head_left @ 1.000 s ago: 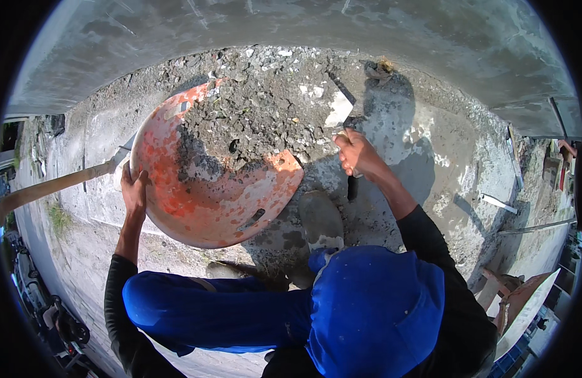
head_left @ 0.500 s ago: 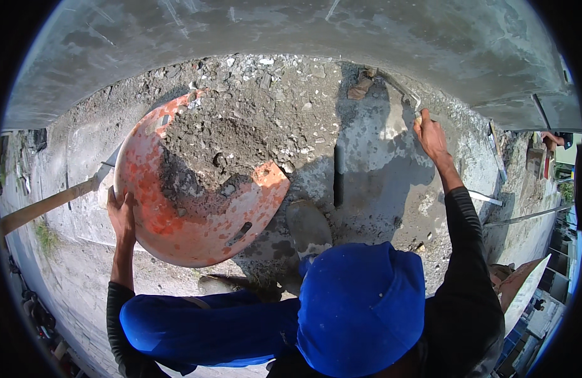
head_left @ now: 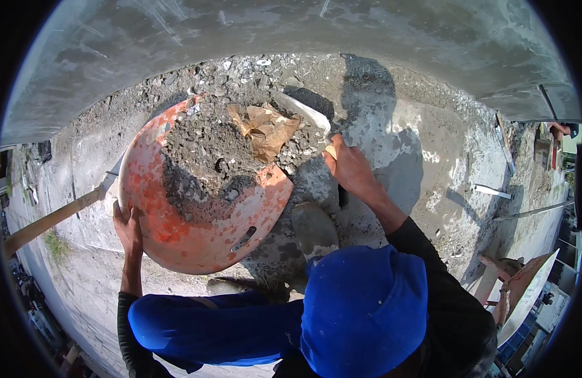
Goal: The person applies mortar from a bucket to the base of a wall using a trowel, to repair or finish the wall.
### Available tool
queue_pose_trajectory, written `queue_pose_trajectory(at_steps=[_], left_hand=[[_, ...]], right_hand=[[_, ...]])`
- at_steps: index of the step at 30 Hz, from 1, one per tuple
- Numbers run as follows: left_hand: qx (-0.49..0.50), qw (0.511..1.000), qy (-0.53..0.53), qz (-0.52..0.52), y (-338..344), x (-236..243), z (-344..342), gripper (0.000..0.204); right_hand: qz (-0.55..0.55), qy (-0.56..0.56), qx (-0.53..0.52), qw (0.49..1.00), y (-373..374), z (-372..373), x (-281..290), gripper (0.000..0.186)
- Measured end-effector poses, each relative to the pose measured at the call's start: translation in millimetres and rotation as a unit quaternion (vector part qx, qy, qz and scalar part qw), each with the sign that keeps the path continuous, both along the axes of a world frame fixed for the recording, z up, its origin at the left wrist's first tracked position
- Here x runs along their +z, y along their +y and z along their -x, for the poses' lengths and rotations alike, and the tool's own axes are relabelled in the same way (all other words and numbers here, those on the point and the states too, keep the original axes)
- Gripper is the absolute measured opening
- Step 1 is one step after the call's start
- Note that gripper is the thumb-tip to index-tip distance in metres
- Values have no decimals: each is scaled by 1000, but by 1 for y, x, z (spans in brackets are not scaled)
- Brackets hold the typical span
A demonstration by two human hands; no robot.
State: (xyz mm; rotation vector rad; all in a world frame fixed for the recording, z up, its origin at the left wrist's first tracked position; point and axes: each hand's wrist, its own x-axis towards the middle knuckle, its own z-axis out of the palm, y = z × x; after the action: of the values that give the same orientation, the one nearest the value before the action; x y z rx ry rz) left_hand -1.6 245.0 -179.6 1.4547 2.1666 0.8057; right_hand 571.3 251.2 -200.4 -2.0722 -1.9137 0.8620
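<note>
My left hand (head_left: pixel 128 228) grips the left rim of a curved orange plastic piece (head_left: pixel 190 242), scuffed, whitish in patches and slotted near its edge. Grey rubble and dirt (head_left: pixel 209 142) cover its far part and spill past it onto the ground. My right hand (head_left: pixel 354 167) is closed round the light handle of a trowel. The trowel's pale blade (head_left: pixel 306 111) reaches far-left over the rubble, at the right side of the heap. Against the blade's near side lies a crumpled piece of brown paper (head_left: pixel 265 131), on top of the debris.
A wooden handle (head_left: pixel 54 220) extends left from beside the plastic piece. A grey wall (head_left: pixel 291 31) curves across the far side. My boot (head_left: pixel 315 227) stands close to the plastic's right edge. Rightward are a white strip (head_left: pixel 492 191), a wheelbarrow-like tray (head_left: pixel 524 293) and another person's hand (head_left: pixel 560 129).
My right hand has swept the trowel leftward from the far right. The brown paper has moved from the ground near the wall onto the rubble. My left hand stays on the rim.
</note>
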Motion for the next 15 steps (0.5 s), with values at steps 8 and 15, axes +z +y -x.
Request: queue_pose_trajectory(at_steps=[8,15], left_hand=[[31,996,-76,30,8,24,-33,44],[44,997,-53,35,19,25,-39,47]], right_hand=[[-98,-189,102,972,97,-181,16,36],[-181,-45,146,971,121,-138,-71,41]])
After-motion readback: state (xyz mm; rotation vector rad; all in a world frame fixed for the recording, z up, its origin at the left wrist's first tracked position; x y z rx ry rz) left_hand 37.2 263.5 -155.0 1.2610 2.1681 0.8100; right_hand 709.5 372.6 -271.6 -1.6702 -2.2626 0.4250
